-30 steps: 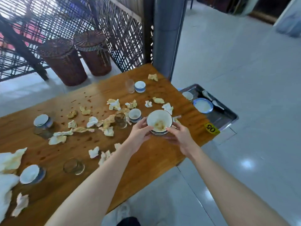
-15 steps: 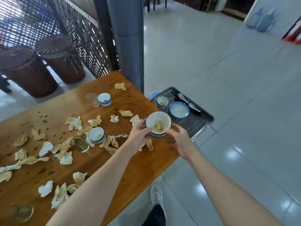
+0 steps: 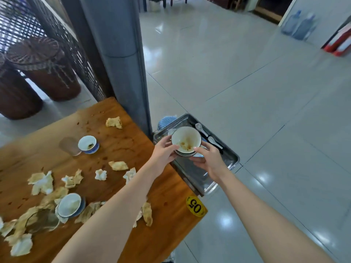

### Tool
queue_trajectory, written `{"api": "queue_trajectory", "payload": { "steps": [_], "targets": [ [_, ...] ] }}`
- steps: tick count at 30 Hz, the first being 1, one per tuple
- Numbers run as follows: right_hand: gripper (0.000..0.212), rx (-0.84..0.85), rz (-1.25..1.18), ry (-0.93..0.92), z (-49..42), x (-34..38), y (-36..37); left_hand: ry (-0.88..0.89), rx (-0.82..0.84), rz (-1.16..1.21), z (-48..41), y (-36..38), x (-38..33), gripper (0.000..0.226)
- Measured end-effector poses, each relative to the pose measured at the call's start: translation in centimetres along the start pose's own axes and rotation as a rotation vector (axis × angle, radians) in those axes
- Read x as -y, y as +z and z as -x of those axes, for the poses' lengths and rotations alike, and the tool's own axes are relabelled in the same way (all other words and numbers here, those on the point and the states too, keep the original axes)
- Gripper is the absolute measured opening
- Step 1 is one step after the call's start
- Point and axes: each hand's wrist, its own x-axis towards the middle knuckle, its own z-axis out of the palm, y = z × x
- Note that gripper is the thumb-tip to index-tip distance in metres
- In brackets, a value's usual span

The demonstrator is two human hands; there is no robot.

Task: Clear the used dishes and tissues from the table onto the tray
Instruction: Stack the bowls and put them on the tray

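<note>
Dishes in a small stack (image 3: 186, 142), a food-stained white bowl on top, sit between both hands above the metal tray (image 3: 227, 158). The left hand (image 3: 164, 150) grips the stack's left side; the right hand (image 3: 209, 161) holds it from the right and beneath. Two white spoons (image 3: 209, 134) lie in the tray. On the wooden table (image 3: 167, 196) are two bowls (image 3: 88, 144), two glasses (image 3: 69, 146) and many crumpled tissues (image 3: 114, 122).
</note>
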Motion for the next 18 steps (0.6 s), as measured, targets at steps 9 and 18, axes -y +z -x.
{"api": "queue_trajectory", "payload": {
  "steps": [9,18],
  "targets": [
    [0.049,0.073,0.078,0.071,-8.3,2.0,-1.1,-0.052,-0.117,-0.077,-6.2,1.0,-0.9,0.056],
    [0.038,0.279,0.257,0.176,-22.2,5.6,-3.7,-0.12,-0.309,-0.029,-16.3,4.1,-1.9,0.054]
  ]
}}
